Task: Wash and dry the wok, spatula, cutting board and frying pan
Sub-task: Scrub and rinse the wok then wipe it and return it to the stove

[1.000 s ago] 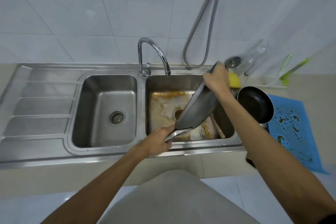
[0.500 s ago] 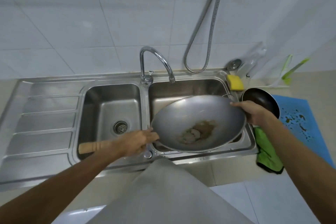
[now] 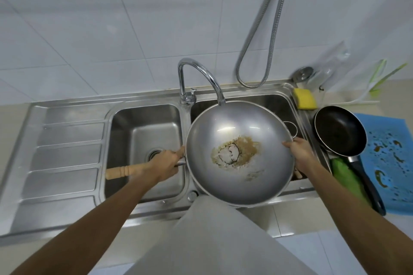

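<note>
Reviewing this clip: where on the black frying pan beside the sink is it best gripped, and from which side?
Grip the frying pan by its long dark handle, coming from the near, front side. The handle slopes toward the person along the counter edge, between the green cloth and the blue mat, so its free end is probably the easiest part to reach.

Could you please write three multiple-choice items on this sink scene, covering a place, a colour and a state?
1. Where is the frying pan?
A. right of the sink
B. in the left basin
C. on the drainboard

2. What colour is the sponge?
A. pink
B. yellow
C. white

3. What state is the wok in?
A. clean
B. upside down
C. soiled with brown residue

Answers: 1 A, it sits beside the blue mat. 2 B, plainly yellow at the sink's corner. 3 C, residue sits in its middle while the left hand and right hand hold it.
</note>
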Demonstrator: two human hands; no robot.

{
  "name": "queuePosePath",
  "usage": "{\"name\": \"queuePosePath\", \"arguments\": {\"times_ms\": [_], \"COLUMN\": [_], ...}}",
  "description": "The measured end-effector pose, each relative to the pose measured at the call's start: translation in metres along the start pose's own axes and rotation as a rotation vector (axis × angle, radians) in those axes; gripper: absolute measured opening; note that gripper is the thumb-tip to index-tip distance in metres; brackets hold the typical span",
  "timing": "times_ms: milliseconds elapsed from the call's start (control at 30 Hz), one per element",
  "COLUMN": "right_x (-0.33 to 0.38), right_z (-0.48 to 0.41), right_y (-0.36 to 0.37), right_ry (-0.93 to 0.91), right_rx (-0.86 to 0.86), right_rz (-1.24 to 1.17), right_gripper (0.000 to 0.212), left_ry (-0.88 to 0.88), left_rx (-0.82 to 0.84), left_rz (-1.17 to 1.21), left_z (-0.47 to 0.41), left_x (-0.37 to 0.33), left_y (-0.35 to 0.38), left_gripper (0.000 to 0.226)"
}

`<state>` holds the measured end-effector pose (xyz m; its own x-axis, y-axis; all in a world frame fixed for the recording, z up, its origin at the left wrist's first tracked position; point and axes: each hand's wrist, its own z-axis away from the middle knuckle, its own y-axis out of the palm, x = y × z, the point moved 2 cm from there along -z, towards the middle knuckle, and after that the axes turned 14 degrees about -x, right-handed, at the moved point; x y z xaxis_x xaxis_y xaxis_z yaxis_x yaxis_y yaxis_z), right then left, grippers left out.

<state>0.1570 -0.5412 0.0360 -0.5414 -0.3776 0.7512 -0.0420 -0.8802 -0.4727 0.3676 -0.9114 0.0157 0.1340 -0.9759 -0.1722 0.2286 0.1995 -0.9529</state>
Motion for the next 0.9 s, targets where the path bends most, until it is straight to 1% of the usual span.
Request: {"name": "queuePosePath", "arguments": {"times_ms": [100, 167, 267, 300, 400, 500, 533, 567, 600, 633, 700, 733, 800, 833, 900], "right_x": [0.004, 0.005, 0.003, 0.003, 0.003, 0.001, 0.001, 0.001, 0.001, 0.0, -0.001, -0.002, -0.003, -0.004, -0.005], "right_z": [-0.006, -0.009, -0.015, -0.016, -0.019, -0.019, -0.019, -0.02, -0.021, -0.022, -0.022, -0.022, -0.022, -0.022, -0.023], "right_y": [0.004, 0.008, 0.014, 0.016, 0.017, 0.016, 0.016, 0.015, 0.013, 0.012, 0.009, 0.007, 0.005, 0.005, 0.004], "right_ry": [-0.044, -0.078, -0.116, -0.138, -0.244, -0.316, -0.322, -0.321, -0.319, -0.318, -0.316, -0.313, -0.31, -0.309, -0.307], "right_rx": [0.016, 0.033, 0.001, -0.024, -0.152, -0.228, -0.238, -0.248, -0.262, -0.278, -0.304, -0.312, -0.329, -0.336, -0.346], "right_rz": [-0.069, -0.099, -0.106, -0.087, 0.02, 0.04, 0.039, 0.042, 0.047, 0.056, 0.069, 0.067, 0.049, 0.039, 0.02], "right_gripper": [0.022, 0.023, 0.026, 0.025, 0.025, 0.023, 0.023, 0.023, 0.024, 0.025, 0.025, 0.024, 0.021, 0.021, 0.019], "left_ry": [-0.019, -0.07, -0.166, -0.169, -0.136, -0.128, -0.152, -0.184, -0.203, -0.194, -0.108, -0.047, 0.053, 0.081, 0.104], "left_rx": [-0.04, -0.074, -0.033, -0.015, 0.035, 0.152, 0.164, 0.132, 0.051, -0.062, -0.291, -0.373, -0.427, -0.415, -0.339], "left_rz": [0.04, 0.067, 0.051, 0.016, -0.028, 0.061, 0.11, 0.168, 0.226, 0.274, 0.312, 0.289, 0.17, 0.106, -0.013], "left_z": [0.001, -0.001, -0.006, -0.008, -0.016, -0.028, -0.033, -0.038, -0.045, -0.055, -0.081, -0.096, -0.125, -0.138, -0.158], "left_x": [0.008, 0.014, 0.022, 0.024, 0.031, 0.035, 0.036, 0.036, 0.034, 0.031, 0.019, 0.012, 0.0, -0.003, -0.005], "left_y": [0.007, 0.01, 0.01, 0.009, 0.008, 0.003, 0.0, -0.007, -0.016, -0.027, -0.051, -0.062, -0.079, -0.084, -0.084], "left_gripper": [0.071, 0.057, 0.029, 0.025, 0.034, 0.038, 0.044, 0.054, 0.064, 0.068, 0.07, 0.072, 0.078, 0.08, 0.083]}}
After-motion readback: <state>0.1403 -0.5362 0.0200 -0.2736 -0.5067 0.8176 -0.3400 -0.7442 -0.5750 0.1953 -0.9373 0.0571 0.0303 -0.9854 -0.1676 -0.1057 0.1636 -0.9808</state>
